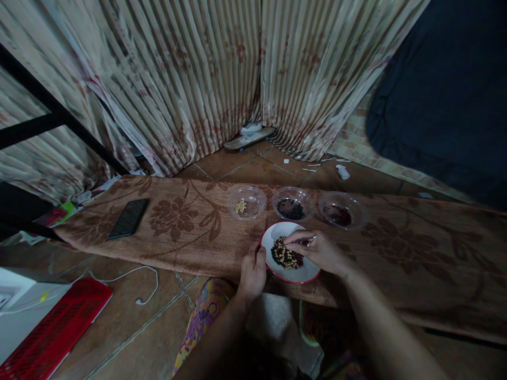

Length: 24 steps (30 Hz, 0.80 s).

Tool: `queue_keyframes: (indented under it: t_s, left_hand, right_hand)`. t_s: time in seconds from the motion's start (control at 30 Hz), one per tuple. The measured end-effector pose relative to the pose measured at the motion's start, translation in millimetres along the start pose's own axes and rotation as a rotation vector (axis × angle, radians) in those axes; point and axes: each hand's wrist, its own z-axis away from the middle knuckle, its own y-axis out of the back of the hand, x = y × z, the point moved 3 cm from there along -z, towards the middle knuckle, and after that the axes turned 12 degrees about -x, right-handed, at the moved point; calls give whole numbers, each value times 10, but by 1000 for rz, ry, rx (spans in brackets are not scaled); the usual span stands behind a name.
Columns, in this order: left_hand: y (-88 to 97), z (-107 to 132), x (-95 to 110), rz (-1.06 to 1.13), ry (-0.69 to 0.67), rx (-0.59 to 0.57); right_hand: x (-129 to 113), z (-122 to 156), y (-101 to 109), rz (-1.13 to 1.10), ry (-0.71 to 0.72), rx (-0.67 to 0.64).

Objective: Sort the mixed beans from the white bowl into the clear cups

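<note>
A white plate [277, 232] with a red rim rests near the front edge of the cloth-covered bench, with mixed yellow, black and dark red beans [287, 254] heaped in it. My left hand [253, 269] grips the plate's left rim, thumb on top. Over the plate's right side, my right hand [317, 250] is closed in a pinch on a slim metal tool [307, 240] that looks like tweezers, its tip by the beans. Behind stand three clear plastic bowls: one with yellow beans [241, 206], one with black beans [291, 208], one with dark red beans [338, 215].
A dark phone [129, 217] lies on the left of the patterned bench cloth [190, 248]. Striped curtains [198, 79] hang behind, with a skateboard [250, 138] on the tiled floor. At lower left are a red basket [59, 327] and a white cable [156, 279].
</note>
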Motion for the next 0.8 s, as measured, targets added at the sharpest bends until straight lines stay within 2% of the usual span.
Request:
queue_keyframes:
  t_s: [0.4, 0.8]
  left_hand:
    - [4, 1, -4, -14, 48, 21]
    - [2, -6, -15, -5, 14, 21]
  right_hand:
    - [106, -47, -29, -11, -24, 24]
    - [30, -45, -23, -32, -8, 24]
